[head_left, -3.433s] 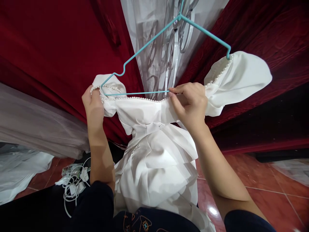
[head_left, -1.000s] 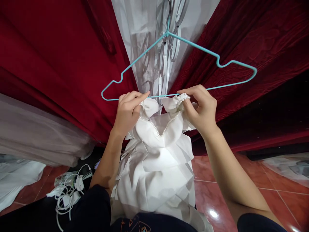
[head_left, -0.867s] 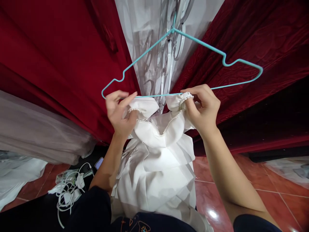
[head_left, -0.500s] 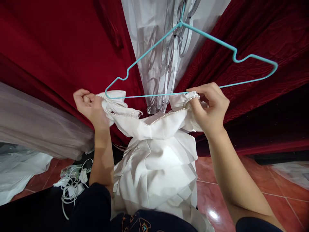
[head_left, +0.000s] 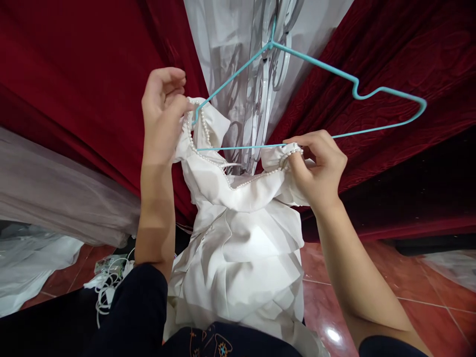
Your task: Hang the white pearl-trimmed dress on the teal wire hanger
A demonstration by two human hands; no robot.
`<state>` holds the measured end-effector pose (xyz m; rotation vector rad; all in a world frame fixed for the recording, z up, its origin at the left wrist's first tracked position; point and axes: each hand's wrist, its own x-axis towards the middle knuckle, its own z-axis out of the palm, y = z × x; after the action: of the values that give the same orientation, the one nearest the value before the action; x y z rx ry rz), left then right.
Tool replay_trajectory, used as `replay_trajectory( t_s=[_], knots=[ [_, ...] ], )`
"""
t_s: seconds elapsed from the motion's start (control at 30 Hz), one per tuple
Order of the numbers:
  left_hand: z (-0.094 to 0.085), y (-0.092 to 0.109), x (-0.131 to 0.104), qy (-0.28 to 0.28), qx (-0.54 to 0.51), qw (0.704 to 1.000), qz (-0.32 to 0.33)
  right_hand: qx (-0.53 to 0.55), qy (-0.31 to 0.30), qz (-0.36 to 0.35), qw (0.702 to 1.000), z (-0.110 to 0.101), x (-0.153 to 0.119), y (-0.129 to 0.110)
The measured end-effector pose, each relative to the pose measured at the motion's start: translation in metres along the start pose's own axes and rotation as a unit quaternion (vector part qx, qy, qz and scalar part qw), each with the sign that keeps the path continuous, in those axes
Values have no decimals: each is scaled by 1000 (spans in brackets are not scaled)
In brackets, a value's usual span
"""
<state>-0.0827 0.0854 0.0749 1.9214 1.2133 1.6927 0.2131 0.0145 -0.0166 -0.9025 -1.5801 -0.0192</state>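
Note:
A white dress with a beaded neckline hangs down in front of me. A light blue hanger is above it, its left end passing into the dress's left sleeve. My left hand pinches the beaded edge of that sleeve near the hanger's left shoulder. With thumb and fingers closed, my right hand grips the right sleeve just under the hanger's bottom bar. The hanger's right end sticks out bare beyond my right hand.
Dark red curtains hang on both sides, with white metal scrollwork between them. White cables lie at lower left. Sheer fabric hangs at left above red floor tiles.
My left hand has moved up and right with the left sleeve, which now goes over the hanger's left end. The hanger's top has shifted slightly left and down. My right hand has barely moved.

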Motion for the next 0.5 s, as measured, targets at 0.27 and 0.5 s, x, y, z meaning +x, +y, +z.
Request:
replay_trajectory(
  t_s=[0.27,0.5],
  knots=[
    [-1,3,-28,30,71,987,141,-8,5,12,1000,3,-1,-4],
    [-8,15,-46,-85,148,982,75,2,10,-7,1000,2,-1,1]
  ],
)
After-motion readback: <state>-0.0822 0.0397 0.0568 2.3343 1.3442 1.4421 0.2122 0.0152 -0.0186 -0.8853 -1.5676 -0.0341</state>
